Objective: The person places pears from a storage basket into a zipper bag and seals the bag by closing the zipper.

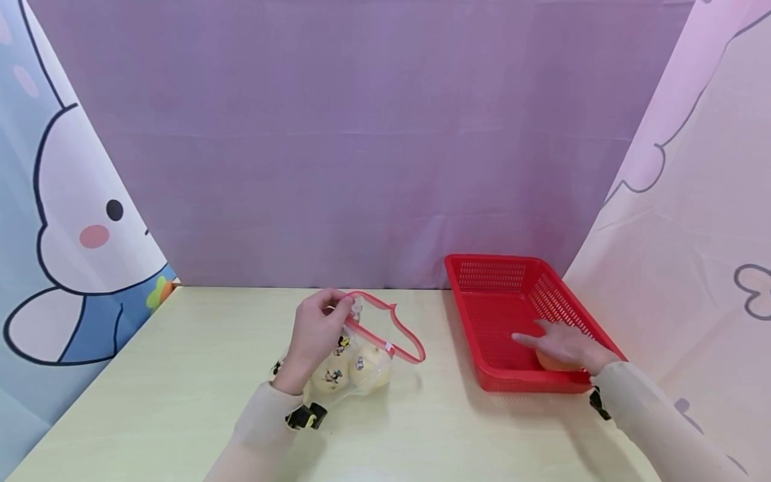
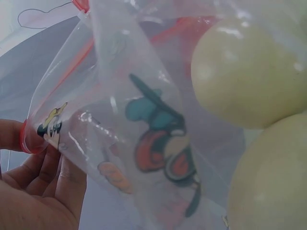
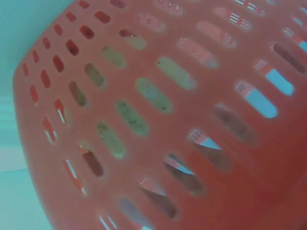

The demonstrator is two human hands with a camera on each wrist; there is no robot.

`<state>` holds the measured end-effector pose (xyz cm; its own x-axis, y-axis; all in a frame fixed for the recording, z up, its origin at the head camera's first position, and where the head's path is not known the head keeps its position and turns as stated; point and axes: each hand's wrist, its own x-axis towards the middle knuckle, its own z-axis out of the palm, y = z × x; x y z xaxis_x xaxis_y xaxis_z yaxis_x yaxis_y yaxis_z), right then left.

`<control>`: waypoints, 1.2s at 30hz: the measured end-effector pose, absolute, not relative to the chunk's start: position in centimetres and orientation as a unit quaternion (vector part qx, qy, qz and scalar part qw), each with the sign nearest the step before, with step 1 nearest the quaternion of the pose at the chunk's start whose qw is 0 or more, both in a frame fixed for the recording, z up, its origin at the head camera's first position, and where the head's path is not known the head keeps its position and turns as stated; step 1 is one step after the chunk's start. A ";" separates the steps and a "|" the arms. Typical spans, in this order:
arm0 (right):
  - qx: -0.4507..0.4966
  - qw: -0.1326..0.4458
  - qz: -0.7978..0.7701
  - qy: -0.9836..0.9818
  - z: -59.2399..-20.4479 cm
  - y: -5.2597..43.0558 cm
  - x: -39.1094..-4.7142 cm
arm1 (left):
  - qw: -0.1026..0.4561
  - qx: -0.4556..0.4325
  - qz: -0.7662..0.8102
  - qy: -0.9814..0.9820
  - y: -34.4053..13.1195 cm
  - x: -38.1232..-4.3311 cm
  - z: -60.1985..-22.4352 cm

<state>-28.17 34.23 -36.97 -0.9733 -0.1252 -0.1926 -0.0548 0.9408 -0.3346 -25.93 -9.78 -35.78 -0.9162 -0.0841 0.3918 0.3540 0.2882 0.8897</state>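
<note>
My left hand (image 1: 319, 331) pinches the red zip rim (image 1: 405, 331) of a clear plastic bag (image 2: 115, 120) printed with cartoon figures. The bag stands on the table with its mouth spread. Several round, pale yellow fruits (image 1: 375, 378) lie inside it; two of these fruits (image 2: 249, 72) show large in the left wrist view. My right hand (image 1: 566, 343) reaches into a red basket (image 1: 489, 314), fingers spread over a round yellowish fruit (image 1: 554, 363). Speckled skin of that fruit (image 3: 132, 117) shows through the basket's slots. The fingers on its far side are hidden.
The basket has slotted walls and a raised rim, and stands at the right of the pale table (image 1: 199, 375). A purple cloth (image 1: 361, 147) hangs behind the table. Printed curtains (image 1: 90, 234) flank it on both sides.
</note>
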 end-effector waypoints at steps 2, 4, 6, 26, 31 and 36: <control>-0.045 0.105 -0.163 0.980 -37.2 34.4 -28.3 | 0.185 -0.086 -0.590 -0.781 -9.8 -25.9 -35.8; -0.048 0.105 -0.161 0.980 -37.3 34.6 -28.4 | 0.183 -0.085 -0.590 -0.782 -9.8 -25.9 -35.8; -0.048 0.107 -0.162 0.980 -37.3 34.7 -28.6 | 0.181 -0.085 -0.591 -0.782 -9.8 -25.9 -35.8; -0.005 0.187 -0.282 0.941 -38.2 35.2 -29.3 | 0.183 -0.091 -0.588 -0.783 -9.8 -26.1 -36.0; -0.004 0.198 -0.295 0.935 -38.5 35.1 -29.5 | 0.185 -0.096 -0.588 -0.781 -9.8 -26.1 -36.0; -0.014 0.184 -0.281 0.942 -38.6 34.6 -29.5 | 0.185 -0.096 -0.589 -0.781 -9.8 -26.0 -35.9</control>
